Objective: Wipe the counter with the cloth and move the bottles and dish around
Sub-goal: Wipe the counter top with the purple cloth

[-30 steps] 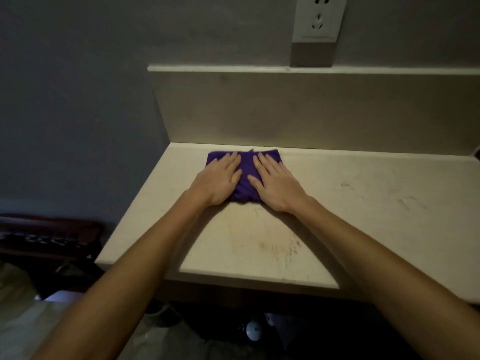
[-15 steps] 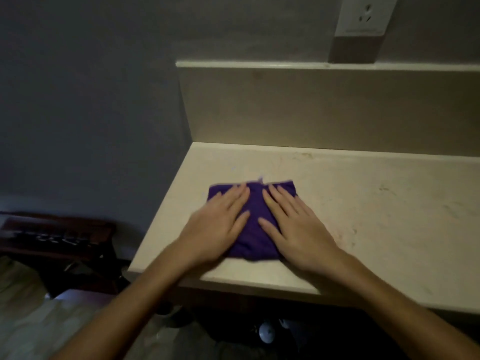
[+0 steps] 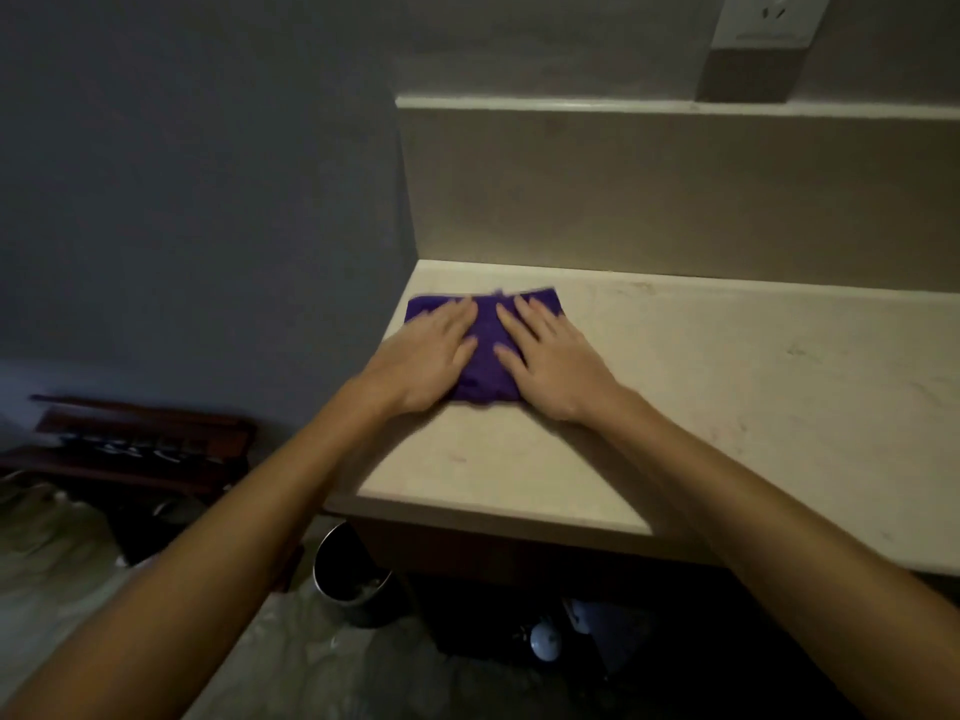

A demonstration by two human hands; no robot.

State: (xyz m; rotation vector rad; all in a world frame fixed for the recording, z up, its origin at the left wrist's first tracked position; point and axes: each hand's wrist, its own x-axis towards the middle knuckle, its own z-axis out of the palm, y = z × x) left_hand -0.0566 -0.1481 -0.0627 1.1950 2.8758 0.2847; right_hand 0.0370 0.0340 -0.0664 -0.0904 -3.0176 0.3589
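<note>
Purple cloth (image 3: pixel 485 356) lies on counter (image 3: pixel 727 407) under flat left hand (image 3: pixel 421 361) and right hand (image 3: pixel 556 366).

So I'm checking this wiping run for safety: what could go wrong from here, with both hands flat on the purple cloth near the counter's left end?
1. The purple cloth lies at the counter's left edge; another leftward stroke could push it, and the left hand, over the side.
2. It would likely drop near the metal bin on the floor below.
3. Faint marks right of the right hand could go unwiped.
</note>
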